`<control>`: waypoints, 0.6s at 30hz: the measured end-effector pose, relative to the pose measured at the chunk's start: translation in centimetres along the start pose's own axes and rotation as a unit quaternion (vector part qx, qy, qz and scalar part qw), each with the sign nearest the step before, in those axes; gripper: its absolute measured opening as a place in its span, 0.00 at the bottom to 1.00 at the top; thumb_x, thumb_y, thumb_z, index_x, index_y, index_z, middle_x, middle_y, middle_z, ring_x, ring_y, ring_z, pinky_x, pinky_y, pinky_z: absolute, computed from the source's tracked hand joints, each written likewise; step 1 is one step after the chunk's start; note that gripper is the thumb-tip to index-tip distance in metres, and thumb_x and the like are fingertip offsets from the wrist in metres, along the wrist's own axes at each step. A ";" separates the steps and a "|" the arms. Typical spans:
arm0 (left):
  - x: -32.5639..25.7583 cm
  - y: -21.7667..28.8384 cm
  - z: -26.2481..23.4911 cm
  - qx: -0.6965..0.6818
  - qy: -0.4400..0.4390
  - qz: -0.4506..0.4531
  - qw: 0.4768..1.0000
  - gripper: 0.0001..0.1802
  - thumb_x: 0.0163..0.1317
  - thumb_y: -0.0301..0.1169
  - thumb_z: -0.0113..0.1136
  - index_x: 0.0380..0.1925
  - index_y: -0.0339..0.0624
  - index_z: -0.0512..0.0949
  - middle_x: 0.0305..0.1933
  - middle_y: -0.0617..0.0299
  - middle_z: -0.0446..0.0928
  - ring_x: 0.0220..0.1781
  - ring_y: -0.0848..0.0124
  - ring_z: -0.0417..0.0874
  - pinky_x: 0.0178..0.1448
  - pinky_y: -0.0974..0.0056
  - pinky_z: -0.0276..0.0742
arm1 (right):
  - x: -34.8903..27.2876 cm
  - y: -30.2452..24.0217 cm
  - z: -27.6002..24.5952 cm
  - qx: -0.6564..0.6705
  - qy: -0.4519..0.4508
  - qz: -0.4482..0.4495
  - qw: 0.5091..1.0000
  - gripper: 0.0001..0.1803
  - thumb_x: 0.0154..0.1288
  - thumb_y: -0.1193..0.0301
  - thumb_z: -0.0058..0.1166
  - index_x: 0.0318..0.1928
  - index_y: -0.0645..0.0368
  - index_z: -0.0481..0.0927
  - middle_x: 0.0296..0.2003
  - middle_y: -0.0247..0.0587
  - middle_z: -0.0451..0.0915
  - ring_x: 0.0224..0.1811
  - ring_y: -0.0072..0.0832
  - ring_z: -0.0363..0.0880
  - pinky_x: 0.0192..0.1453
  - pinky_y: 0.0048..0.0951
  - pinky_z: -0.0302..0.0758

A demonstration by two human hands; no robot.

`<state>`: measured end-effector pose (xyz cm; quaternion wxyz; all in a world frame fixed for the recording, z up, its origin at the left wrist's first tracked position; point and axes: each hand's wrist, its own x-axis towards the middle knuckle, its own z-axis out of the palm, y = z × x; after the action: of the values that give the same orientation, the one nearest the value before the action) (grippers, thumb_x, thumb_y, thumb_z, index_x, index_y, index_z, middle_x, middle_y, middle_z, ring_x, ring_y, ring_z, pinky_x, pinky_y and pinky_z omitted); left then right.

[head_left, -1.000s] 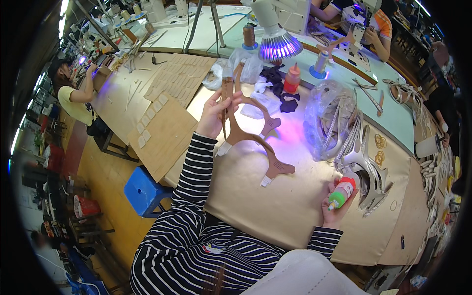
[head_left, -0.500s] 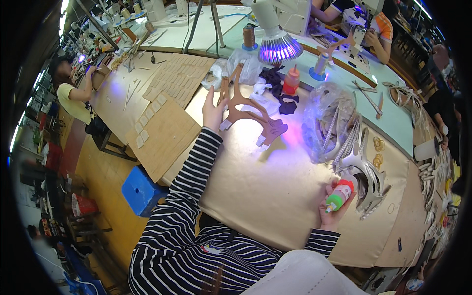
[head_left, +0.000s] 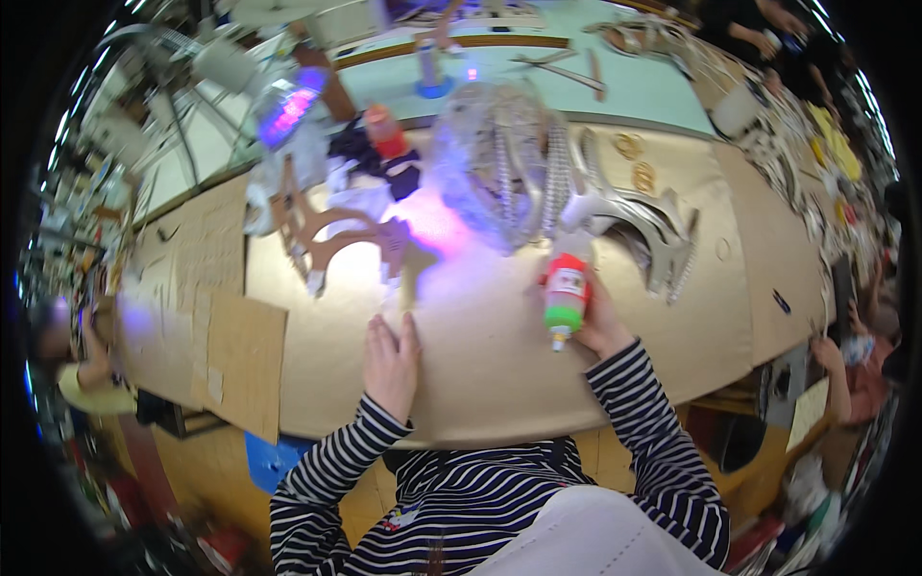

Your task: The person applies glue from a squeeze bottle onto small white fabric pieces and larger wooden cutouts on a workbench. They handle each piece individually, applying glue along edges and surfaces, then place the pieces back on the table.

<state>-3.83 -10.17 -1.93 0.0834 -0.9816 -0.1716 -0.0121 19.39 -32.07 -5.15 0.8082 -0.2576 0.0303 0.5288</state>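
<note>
My right hand [head_left: 600,317] is wrapped round a squeeze bottle [head_left: 567,288] with a red and green wrap, its narrow white tip pointing toward me. Fingers stretched forward, my left hand [head_left: 390,363] rests at the near part of the gold-coloured table cover [head_left: 480,374] and holds nothing. Beyond its fingertips lies a brown strappy cut-out piece [head_left: 370,233], like a shoe upper, with pale tabs at its ends. Silver strappy pieces [head_left: 663,226] with braided cords lie just past the bottle, to the right.
A clear plastic bag [head_left: 475,163] of cords stands mid-table beside a red bottle [head_left: 386,132] and dark cloth scraps. A lit lamp [head_left: 291,108] hangs at the back left. Yellow rings [head_left: 643,176] lie far right; a brown board [head_left: 245,365] is at left. People work on both sides.
My view has swung to the right. My left hand has left the brown piece and come back toward me. The bottle stays in my right hand, now tip toward me.
</note>
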 end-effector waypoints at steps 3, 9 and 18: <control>0.6 0.1 -0.7 0.071 -0.059 0.053 0.994 0.29 0.60 0.35 0.52 0.63 0.46 0.62 0.49 0.36 0.71 0.54 0.52 0.71 0.57 0.58 0.69 | 0.0 -0.7 -0.2 -0.090 -0.026 0.034 0.995 0.31 0.66 0.46 0.44 0.56 0.58 0.67 0.47 0.45 0.76 0.41 0.26 0.80 0.41 0.27 0.80; 4.0 2.1 -5.0 -0.073 -0.155 0.088 0.981 0.22 0.59 0.41 0.56 0.53 0.48 0.72 0.12 0.60 0.72 0.19 0.62 0.79 0.29 0.59 0.74 | 0.1 -0.9 0.2 -0.086 -0.051 0.065 0.993 0.31 0.66 0.46 0.43 0.58 0.58 0.65 0.48 0.44 0.76 0.37 0.22 0.79 0.33 0.22 0.77; 12.6 5.5 -10.9 -0.455 0.017 0.097 0.885 0.17 0.49 0.28 0.67 0.41 0.40 0.80 0.25 0.56 0.78 0.26 0.65 0.80 0.34 0.65 0.74 | -0.7 -1.5 0.4 -0.051 -0.024 0.087 0.995 0.29 0.68 0.47 0.39 0.55 0.60 0.66 0.41 0.43 0.78 0.22 0.18 0.74 0.15 0.14 0.65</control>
<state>9.89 -12.85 8.56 -0.3691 -0.9230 -0.0494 -0.0974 20.32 -32.96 -4.04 0.7456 -0.2821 0.0061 0.6037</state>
